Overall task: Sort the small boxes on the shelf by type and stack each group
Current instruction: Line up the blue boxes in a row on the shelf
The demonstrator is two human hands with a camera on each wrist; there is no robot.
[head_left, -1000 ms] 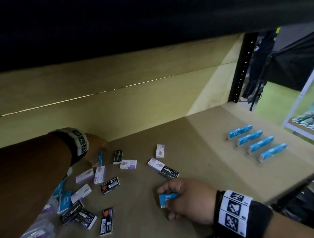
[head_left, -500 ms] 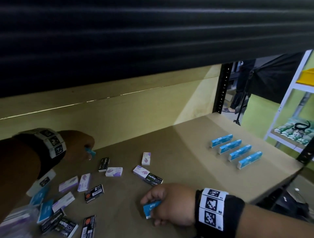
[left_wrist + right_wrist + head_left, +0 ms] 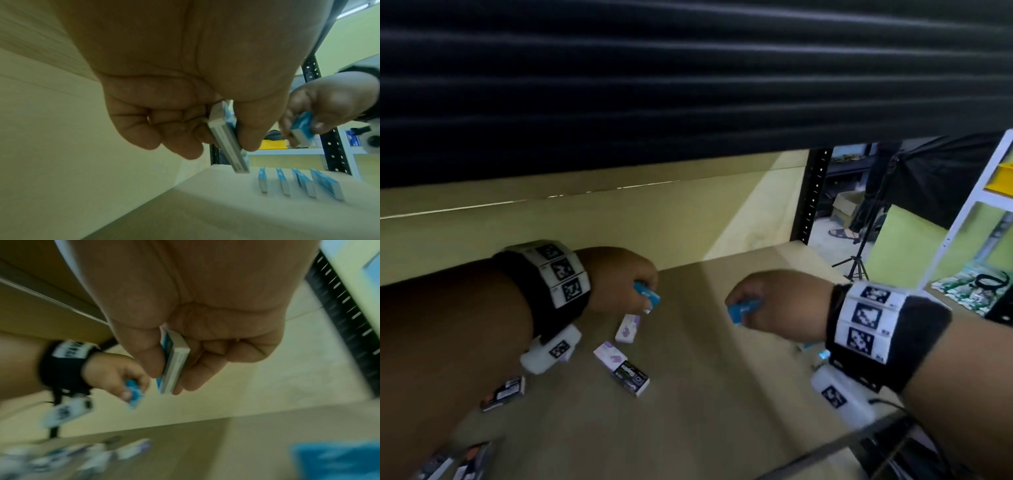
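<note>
My left hand point(image 3: 633, 291) is lifted above the shelf and pinches a small blue box point(image 3: 647, 295) between thumb and fingers; the left wrist view shows that box point(image 3: 226, 141) edge-on. To its right my right hand point(image 3: 753, 308) grips another blue box point(image 3: 743, 309), also clear in the right wrist view point(image 3: 172, 368). Several blue boxes point(image 3: 298, 181) lie in a row on the shelf's right part. Purple-and-white boxes point(image 3: 627, 328) and black boxes point(image 3: 631, 377) lie scattered below my left hand.
The wooden shelf board point(image 3: 688, 428) has a pale back wall point(image 3: 619, 222) and a dark upper shelf edge point(image 3: 688, 85) low overhead. A black perforated upright point(image 3: 813, 198) stands at the right end. More black boxes point(image 3: 503, 394) lie front left.
Both hands have risen off the shelf and moved right, each carrying its blue box. The head view has swung right, so the scattered boxes slid toward the lower left.
</note>
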